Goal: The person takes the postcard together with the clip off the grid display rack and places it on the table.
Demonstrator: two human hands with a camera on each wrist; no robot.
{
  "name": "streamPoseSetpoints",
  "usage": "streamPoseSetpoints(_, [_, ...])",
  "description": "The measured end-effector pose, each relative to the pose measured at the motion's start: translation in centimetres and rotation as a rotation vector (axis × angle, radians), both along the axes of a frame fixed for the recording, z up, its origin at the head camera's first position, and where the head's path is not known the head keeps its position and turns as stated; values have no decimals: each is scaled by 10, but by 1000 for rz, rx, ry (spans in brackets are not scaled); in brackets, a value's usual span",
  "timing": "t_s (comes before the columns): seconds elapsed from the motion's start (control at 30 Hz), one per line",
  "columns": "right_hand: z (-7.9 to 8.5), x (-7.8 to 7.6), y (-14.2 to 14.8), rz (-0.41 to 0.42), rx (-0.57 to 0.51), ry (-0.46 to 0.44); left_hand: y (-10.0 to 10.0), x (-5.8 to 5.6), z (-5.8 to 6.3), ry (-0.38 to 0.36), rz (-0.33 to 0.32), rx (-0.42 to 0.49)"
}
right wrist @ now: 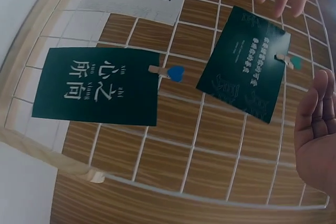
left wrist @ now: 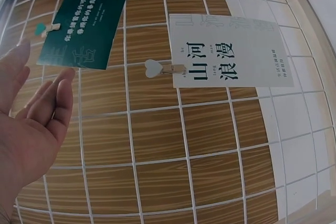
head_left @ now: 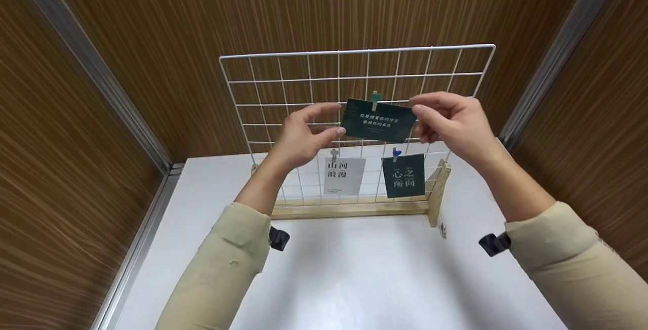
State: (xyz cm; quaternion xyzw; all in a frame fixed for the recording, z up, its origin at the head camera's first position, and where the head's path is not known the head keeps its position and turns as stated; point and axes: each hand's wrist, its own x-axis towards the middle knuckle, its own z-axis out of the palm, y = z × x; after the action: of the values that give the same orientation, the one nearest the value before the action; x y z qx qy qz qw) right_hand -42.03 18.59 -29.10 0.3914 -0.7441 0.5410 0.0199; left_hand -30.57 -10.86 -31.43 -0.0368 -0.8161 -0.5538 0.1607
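A dark green card (head_left: 379, 131) with white writing hangs tilted on a white wire grid (head_left: 288, 54), fixed at its upper edge by a clothespin with a green heart (head_left: 375, 98). My left hand (head_left: 299, 137) is beside the card's left edge, thumb and fingers spread apart. On the other side is my right hand (head_left: 458, 122), its fingers loosely bent by the right edge. The right wrist view shows a gap between the card (right wrist: 244, 61) and both hands. Neither hand grips anything; whether the left fingertips touch the card's edge is unclear.
Lower on the grid hang a white card (head_left: 344, 180) under a white heart clothespin (left wrist: 154, 68) and another dark green card (head_left: 405, 188) under a blue heart clothespin (right wrist: 175, 73). A wooden base (head_left: 349, 211) supports the grid on a white table (head_left: 324, 284). Wood-grain panels surround it.
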Motion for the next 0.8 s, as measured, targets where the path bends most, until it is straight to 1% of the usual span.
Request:
streamPoseSetpoints(0.1, [6,0,-10,9,28,1,2,-2,4,-4,12,-31])
streamPoseSetpoints(0.23, [12,-1,-22,2,73,-4,5,-5,6,-21,22,-52])
streamPoseSetpoints(0.37, [15,-3,-31,-11,119,-2,7,-8,7,-42,19,-54])
streamPoseSetpoints(0.5, [18,-2,-39,-17,157,-3,8,-10,8,-56,2,-49])
streamPoseSetpoints(0.7, [21,-1,-45,-33,210,7,11,-12,12,-79,-7,-94])
streamPoseSetpoints(0.8, [22,-2,-47,-46,234,9,13,-14,13,-78,-8,-113])
